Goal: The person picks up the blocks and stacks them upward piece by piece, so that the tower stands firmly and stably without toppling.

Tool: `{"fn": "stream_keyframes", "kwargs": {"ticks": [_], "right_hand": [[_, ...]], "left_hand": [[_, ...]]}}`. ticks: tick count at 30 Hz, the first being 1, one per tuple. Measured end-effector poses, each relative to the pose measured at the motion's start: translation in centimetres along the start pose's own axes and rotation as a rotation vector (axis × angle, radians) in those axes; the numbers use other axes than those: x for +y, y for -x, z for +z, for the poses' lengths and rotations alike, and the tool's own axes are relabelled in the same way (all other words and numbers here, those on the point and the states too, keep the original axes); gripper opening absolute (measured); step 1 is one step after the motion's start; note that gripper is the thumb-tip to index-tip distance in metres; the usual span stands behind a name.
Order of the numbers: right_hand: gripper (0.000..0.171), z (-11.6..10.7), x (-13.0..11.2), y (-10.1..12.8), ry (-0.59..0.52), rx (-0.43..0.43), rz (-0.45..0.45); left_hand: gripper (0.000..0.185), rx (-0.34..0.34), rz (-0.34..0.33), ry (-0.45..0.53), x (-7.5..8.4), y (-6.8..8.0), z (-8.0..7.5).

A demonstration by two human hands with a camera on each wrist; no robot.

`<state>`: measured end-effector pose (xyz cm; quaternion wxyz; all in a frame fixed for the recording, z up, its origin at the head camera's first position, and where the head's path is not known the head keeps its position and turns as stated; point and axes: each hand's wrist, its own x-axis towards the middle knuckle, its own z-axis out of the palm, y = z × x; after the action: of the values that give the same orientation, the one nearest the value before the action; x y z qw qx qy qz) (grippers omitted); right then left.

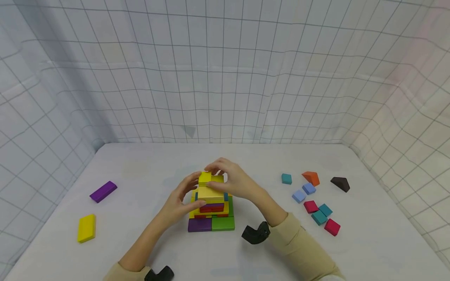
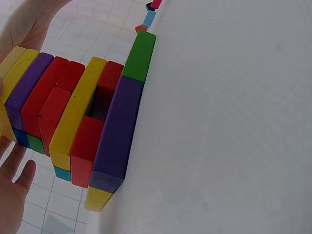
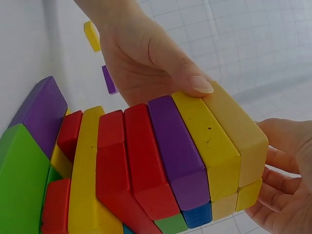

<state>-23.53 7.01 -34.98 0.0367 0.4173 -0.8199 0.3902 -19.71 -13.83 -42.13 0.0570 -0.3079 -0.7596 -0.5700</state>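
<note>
Block tower [image 1: 211, 203], frame centre: top yellow block [image 1: 210, 178] is pinched by curled fingers of right hand [image 1: 234, 180]. Left hand [image 1: 181, 199] is held flat against the side, fingers straight. Edges are best aligned squarely, pressure kept light.

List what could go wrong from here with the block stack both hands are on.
1. The stack of coloured wooden blocks is layered and narrows upward; a sideways push from the left hand could shift the layers.
2. The right hand has its grip on the top yellow rectangular blocks; setting them off-centre might tip them.
3. The wrist views show a hollow among the red blocks, perhaps weakening support.
</note>
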Motion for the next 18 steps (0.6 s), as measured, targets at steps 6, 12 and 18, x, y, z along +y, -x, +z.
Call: {"fn": "stream_keyframes", "kwargs": {"ticks": [6,12,18], "right_hand": [[0.039,-0.1,0.1,0.1,-0.002,0.000,-0.021],[0.041,-2.3,2.3,1.6,-0.002,0.094,0.029],[0.034,-6.5,8.8,6.6,0.132,0.205,0.278]], "left_hand": [[0.066,-0.004,0.010,-0.025,0.0,0.0,0.0],[0.067,0.002,-0.014,-0.031,0.0,-0.1,0.1],[0.067,0.010,-0.013,-0.046,0.1,0.0,0.1]]}}
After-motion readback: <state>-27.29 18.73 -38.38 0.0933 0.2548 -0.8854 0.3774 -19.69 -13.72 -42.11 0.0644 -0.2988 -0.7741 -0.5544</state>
